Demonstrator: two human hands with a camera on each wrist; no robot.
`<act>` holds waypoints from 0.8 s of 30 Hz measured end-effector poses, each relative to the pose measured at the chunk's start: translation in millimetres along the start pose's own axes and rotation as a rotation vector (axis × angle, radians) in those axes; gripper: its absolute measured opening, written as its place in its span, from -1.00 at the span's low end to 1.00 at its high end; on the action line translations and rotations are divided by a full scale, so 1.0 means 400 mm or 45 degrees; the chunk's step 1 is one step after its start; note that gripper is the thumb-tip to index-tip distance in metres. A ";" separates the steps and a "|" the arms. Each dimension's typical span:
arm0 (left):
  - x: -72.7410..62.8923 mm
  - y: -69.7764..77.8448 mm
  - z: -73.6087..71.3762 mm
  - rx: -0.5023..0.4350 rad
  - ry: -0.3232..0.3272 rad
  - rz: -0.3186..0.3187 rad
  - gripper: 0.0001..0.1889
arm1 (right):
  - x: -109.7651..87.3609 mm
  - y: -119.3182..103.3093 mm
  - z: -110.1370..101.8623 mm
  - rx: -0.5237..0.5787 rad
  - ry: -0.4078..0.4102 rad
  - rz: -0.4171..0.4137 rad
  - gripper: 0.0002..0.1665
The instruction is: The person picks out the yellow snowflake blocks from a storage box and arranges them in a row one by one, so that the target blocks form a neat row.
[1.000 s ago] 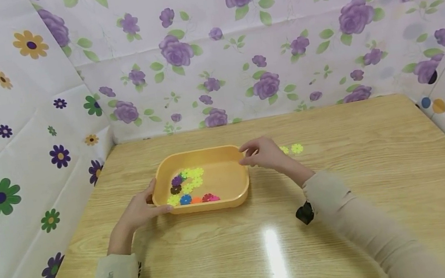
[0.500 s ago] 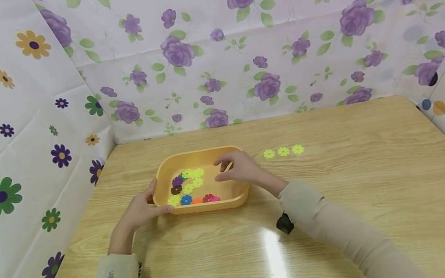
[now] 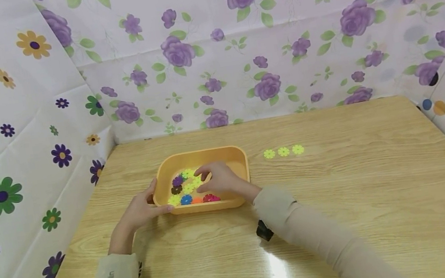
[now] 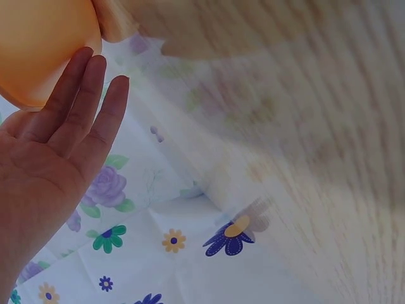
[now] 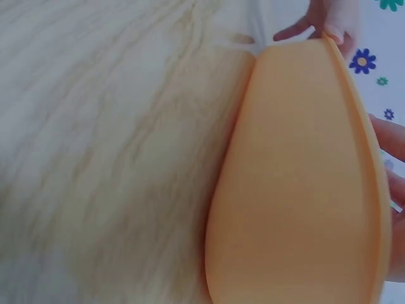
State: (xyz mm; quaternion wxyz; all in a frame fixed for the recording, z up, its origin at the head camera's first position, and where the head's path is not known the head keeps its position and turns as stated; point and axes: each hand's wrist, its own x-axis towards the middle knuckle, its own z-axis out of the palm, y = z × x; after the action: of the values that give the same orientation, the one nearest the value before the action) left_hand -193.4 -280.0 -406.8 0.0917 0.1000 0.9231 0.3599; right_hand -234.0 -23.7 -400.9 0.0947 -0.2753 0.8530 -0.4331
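Note:
A shallow yellow-orange plastic basin [image 3: 244,169] stands on the wooden table. My left hand [image 3: 140,210] holds its left end, thumb on the near rim and fingers along the outer wall; the left wrist view shows those fingers [image 4: 92,95] against the basin. Inside lie several flower-shaped plastic discs: yellow, purple [image 3: 177,181], dark brown [image 3: 176,190], blue [image 3: 186,199], orange [image 3: 197,200], red and pink. Over the yellow disc group [image 3: 188,189] hovers my right hand [image 3: 221,178], thumb and fingers apart with nothing seen between them. It hides part of the basin floor.
Three yellow flower discs [image 3: 283,151] lie in a row on the table [image 3: 358,162], right of the basin. A small black object [image 3: 264,230] is at the right sleeve's cuff. Flower-printed sheets [image 3: 210,55] hang behind the table and at the left.
My right hand has moved left from beyond the basin's right rim to over the discs inside, uncovering the row of three yellow discs. My left hand keeps its place on the basin.

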 end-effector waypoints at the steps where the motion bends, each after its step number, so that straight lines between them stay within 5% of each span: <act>1: 0.001 0.000 0.000 -0.004 0.000 0.000 0.07 | 0.004 -0.002 0.007 -0.002 -0.010 0.008 -0.51; 24: 0.001 -0.007 -0.001 -0.012 -0.019 0.024 0.08 | 0.089 -0.042 0.138 -0.032 -0.195 0.047 -0.46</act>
State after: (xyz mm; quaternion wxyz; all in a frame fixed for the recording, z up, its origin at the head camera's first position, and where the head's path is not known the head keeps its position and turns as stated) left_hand -194.0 -282.3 -408.5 0.0955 0.1110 0.9197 0.3644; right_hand -235.0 -89.2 -418.5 0.1641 -0.2932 0.8536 -0.3981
